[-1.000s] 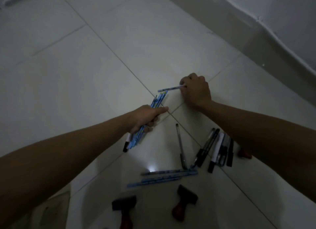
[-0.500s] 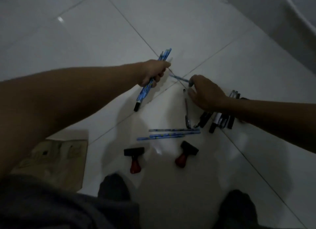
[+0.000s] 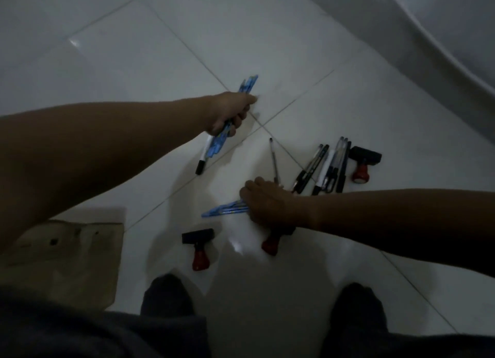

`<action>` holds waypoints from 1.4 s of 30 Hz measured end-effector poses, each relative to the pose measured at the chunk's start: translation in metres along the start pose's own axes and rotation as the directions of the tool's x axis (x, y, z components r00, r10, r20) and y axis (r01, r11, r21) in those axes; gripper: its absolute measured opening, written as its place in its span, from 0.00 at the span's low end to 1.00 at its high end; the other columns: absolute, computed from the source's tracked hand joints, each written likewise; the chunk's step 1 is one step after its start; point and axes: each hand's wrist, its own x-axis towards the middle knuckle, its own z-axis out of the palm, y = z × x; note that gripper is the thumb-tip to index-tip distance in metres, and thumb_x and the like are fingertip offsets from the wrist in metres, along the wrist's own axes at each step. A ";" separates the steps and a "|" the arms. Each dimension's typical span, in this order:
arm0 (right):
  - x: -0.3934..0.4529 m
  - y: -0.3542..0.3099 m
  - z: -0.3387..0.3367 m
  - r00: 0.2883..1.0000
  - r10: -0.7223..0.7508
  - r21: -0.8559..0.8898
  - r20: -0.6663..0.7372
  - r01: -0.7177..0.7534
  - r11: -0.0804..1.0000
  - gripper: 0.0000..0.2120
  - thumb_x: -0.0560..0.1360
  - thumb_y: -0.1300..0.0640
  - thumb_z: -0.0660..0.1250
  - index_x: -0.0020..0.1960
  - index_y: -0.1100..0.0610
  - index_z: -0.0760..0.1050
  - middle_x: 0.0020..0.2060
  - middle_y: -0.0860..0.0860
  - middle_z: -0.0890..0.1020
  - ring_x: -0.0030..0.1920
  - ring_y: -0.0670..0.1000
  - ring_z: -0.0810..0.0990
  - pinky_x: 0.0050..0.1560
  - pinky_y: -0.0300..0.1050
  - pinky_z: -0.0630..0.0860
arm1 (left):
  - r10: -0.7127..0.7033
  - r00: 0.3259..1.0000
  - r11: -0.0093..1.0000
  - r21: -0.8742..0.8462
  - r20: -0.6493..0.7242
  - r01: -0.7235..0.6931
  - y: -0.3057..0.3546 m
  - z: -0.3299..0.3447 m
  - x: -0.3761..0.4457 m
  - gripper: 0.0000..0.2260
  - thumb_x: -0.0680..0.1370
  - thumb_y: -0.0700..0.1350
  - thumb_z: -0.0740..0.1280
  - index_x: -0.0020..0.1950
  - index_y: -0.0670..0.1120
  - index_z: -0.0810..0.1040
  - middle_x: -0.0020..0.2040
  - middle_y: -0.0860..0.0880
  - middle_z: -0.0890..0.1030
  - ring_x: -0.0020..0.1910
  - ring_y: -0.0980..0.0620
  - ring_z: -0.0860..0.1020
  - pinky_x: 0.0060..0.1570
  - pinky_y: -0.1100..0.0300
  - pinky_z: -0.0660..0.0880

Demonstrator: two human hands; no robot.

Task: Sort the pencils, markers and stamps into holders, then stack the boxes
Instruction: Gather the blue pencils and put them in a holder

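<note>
My left hand (image 3: 232,111) is closed round a bundle of blue pencils (image 3: 247,84) together with a black-capped marker (image 3: 202,161), held above the white floor. My right hand (image 3: 265,201) is down on the floor, fingers closed on a few more blue pencils (image 3: 223,211). A single pen (image 3: 273,159) lies just beyond that hand. To its right is a heap of black markers and pens (image 3: 328,167). Three red-handled stamps lie about: one at the right (image 3: 363,163), one near my feet (image 3: 199,246), one partly under my right wrist (image 3: 272,242).
A flattened brown cardboard box (image 3: 72,258) lies at the lower left. My two dark-socked feet (image 3: 167,296) are at the bottom edge. A wall with a skirting (image 3: 417,44) runs along the upper right. The floor is white tile.
My right hand has come back from the far pencil to the blue pencils near my feet and closed on them. The left hand keeps its bundle. My view has tilted down.
</note>
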 end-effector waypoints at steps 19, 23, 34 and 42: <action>-0.013 0.010 -0.037 0.968 -0.155 0.142 -0.199 0.185 0.972 0.07 0.74 0.65 0.61 0.51 0.63 0.74 0.45 0.61 0.75 0.40 0.57 0.70 0.41 0.51 0.68 | 0.137 0.989 0.981 -0.145 0.049 -0.128 -0.001 0.001 -0.005 0.18 0.80 0.62 0.61 0.38 0.52 0.63 0.25 0.56 0.60 0.21 0.58 0.58 0.22 0.67 0.58; -0.029 0.034 -0.085 0.948 0.284 0.639 -0.145 -0.129 0.758 0.08 0.81 0.61 0.55 0.55 0.58 0.72 0.44 0.55 0.76 0.39 0.51 0.74 0.41 0.47 0.70 | 0.149 0.989 0.954 -0.268 0.023 -0.138 -0.008 -0.007 -0.008 0.19 0.78 0.65 0.62 0.40 0.51 0.65 0.25 0.55 0.59 0.20 0.58 0.59 0.20 0.66 0.61; 0.019 0.042 -0.130 0.805 0.576 0.979 0.139 -0.026 -0.200 0.07 0.78 0.67 0.59 0.53 0.58 0.73 0.42 0.57 0.75 0.33 0.49 0.73 0.34 0.43 0.71 | 0.273 0.961 0.865 -0.426 -0.048 -0.267 0.002 0.047 -0.009 0.31 0.70 0.70 0.66 0.53 0.43 0.76 0.33 0.48 0.77 0.26 0.53 0.73 0.26 0.60 0.73; 0.013 0.050 -0.118 0.775 0.606 0.983 0.180 -0.166 -0.080 0.12 0.82 0.65 0.59 0.63 0.63 0.75 0.38 0.57 0.74 0.35 0.51 0.75 0.36 0.44 0.76 | 0.247 0.961 0.910 -0.310 -0.126 -0.274 -0.015 0.042 0.004 0.19 0.80 0.60 0.62 0.45 0.45 0.77 0.32 0.49 0.73 0.27 0.53 0.69 0.29 0.59 0.69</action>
